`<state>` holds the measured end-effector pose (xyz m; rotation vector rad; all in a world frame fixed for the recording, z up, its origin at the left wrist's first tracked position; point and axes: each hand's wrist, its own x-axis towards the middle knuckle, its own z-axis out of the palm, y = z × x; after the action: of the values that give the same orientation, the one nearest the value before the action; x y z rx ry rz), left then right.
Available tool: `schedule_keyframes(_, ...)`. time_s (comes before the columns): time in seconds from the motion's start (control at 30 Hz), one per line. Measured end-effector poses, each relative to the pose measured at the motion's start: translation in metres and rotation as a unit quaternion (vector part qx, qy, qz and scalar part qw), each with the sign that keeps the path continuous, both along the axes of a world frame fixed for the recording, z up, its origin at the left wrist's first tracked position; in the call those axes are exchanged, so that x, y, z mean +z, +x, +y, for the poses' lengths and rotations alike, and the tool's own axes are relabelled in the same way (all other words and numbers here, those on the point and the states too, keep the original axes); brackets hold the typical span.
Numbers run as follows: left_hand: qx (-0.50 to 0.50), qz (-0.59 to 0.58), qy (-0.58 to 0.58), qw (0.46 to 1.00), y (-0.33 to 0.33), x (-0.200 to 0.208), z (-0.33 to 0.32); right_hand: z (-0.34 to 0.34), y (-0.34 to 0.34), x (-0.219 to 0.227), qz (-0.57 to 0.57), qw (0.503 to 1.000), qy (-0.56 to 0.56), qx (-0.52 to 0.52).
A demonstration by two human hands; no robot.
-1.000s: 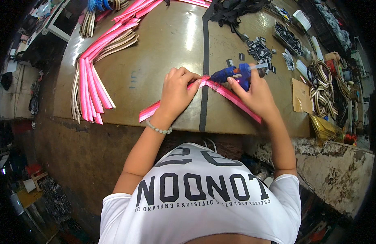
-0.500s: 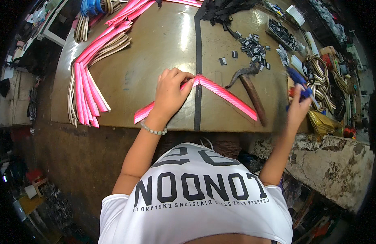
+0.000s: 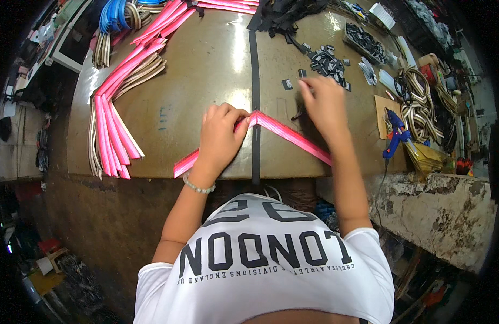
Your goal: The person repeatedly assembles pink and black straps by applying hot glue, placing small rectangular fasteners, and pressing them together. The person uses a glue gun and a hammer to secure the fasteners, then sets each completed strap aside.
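My left hand (image 3: 222, 129) is closed on a bright pink ribbed strap (image 3: 295, 139), pinching it just left of its bend. The strap forms a shallow peak over a black stripe on the table, with one end under my left wrist. My right hand (image 3: 325, 105) is above the table beside small black labels (image 3: 329, 63). Its fingers are slightly blurred, with thumb and forefinger apart and nothing visible between them. A single label (image 3: 302, 73) lies near the fingertips. The hand and forearm hide most of a hammer. A blue glue gun (image 3: 396, 133) rests at the right.
Bundled pink and beige straps (image 3: 110, 129) lie at the left, with blue straps (image 3: 113, 16) behind. Black strips (image 3: 284, 19) are heaped at the back. A clear tray (image 3: 365, 43) holds more black pieces. Coiled beige cords (image 3: 422, 110) sit at the right, near the table edge.
My right hand has let go of the glue gun, leaving it on the table, and has moved left to the labels. My left hand still holds the pink strap.
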<state>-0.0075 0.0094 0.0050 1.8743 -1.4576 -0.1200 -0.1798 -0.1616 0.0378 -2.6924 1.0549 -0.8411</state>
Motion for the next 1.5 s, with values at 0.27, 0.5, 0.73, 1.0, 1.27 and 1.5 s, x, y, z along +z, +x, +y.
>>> schedule_keyframes(0.27, 0.011, 0.026, -0.02, 0.999, -0.009, -0.002, 0.022, 0.004, 0.035, -0.006, 0.052, 0.994, 0.101, -0.002)
schedule_keyframes(0.5, -0.003, 0.01, -0.005, 1.0, -0.008, 0.001, 0.026, 0.086, 0.009, 0.006, -0.143, 0.912, 0.384, 0.033)
schedule_keyframes(0.73, -0.004, 0.003, -0.014, 1.0, -0.012, 0.005, 0.036, 0.11, 0.014, -0.037, -0.158, 0.957, 0.241, 0.044)
schedule_keyframes(1.0, -0.173, -0.033, 0.003, 0.984, -0.01, 0.023, 0.094, 0.11, 0.016, -0.038, -0.156, 0.969, 0.186, 0.053)
schedule_keyframes(1.27, -0.206, 0.105, 0.033, 0.972, -0.014, 0.01, 0.064, 0.107, 0.017, -0.039, -0.158, 0.959, 0.231, 0.053)
schedule_keyframes(1.5, -0.105, 0.189, 0.039, 0.976, -0.011, 0.005, 0.041, 0.106, 0.017, -0.035, -0.178, 0.94, 0.287, 0.038)
